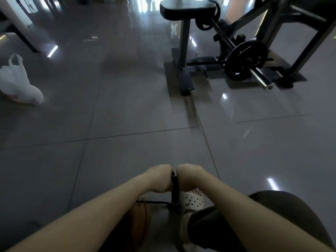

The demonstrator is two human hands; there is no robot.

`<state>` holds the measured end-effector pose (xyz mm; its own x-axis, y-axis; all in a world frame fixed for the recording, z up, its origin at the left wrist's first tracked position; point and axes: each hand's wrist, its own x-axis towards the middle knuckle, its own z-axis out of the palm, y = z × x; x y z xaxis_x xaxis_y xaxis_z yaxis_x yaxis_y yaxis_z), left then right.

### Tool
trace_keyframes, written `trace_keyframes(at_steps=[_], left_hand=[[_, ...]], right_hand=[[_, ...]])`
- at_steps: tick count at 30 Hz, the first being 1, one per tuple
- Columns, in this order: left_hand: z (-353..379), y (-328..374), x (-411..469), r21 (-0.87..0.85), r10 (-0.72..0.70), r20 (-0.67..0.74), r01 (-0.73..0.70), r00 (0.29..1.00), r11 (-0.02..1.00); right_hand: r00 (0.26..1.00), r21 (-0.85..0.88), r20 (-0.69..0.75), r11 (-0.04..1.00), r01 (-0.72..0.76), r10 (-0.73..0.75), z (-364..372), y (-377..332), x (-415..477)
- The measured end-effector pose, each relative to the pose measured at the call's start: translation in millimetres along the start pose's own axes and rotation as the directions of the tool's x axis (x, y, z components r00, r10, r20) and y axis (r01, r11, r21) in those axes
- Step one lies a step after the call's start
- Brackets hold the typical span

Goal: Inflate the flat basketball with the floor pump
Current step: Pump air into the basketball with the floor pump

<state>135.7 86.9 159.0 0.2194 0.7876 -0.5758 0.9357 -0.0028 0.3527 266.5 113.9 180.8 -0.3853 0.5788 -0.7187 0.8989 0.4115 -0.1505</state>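
Observation:
A black floor pump (175,192) stands upright on the grey tiled floor at the bottom centre. My left hand (160,177) and my right hand (190,176) are both fisted on its handle, one on each side of the shaft. A thin black hose (154,202) runs left from the pump's base to the brown basketball (141,222), which lies on the floor under my left forearm and is partly hidden by it. A foot in a white clog (190,200) rests on the pump's base at the right.
A black gym bench with a weight plate (245,60) on a bar stands at the far right. A white plastic bag (18,84) lies on the floor at the left. A dark table leg (23,37) is at the far left.

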Motion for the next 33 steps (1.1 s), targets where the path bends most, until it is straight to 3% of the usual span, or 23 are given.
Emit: trace_keyframes(at_steps=[7, 10, 13, 19, 26, 33], left_hand=[[53.2, -1.1, 9.5, 0.008, -0.019, 0.039, 0.019, 0.999, 1.000], [39.7, 0.7, -1.6, 0.019, -0.007, 0.087, 0.005, 0.996, 1.000], [-0.5, 9.6, -23.3, 0.067, 0.063, 0.156, -0.075, 0.986, 0.995], [-93.5, 20.2, -43.7, -0.063, 0.086, 0.077, -0.081, 0.993, 0.995], [17.7, -7.0, 5.4, -0.029, -0.015, -0.007, 0.015, 1.000, 0.999], [58.6, -4.9, 4.0, 0.004, -0.008, 0.048, 0.007, 0.999, 1.000]], right_hand=[[0.994, -0.007, -0.105, 1.000, -0.016, 0.015, 52.1, 7.6, 10.4], [0.994, 0.060, -0.061, 0.994, -0.089, 0.093, 51.0, -4.6, -1.5], [0.992, 0.126, 0.075, 0.986, -0.111, 0.103, 16.5, -10.8, -21.1], [0.999, 0.168, -0.029, 0.986, -0.012, 0.017, -77.8, -8.5, -55.8], [0.998, 0.055, 0.012, 0.997, -0.055, 0.054, 17.6, -3.3, 18.4], [0.996, 0.036, 0.008, 0.996, -0.087, 0.087, 57.1, 0.2, 11.2]])
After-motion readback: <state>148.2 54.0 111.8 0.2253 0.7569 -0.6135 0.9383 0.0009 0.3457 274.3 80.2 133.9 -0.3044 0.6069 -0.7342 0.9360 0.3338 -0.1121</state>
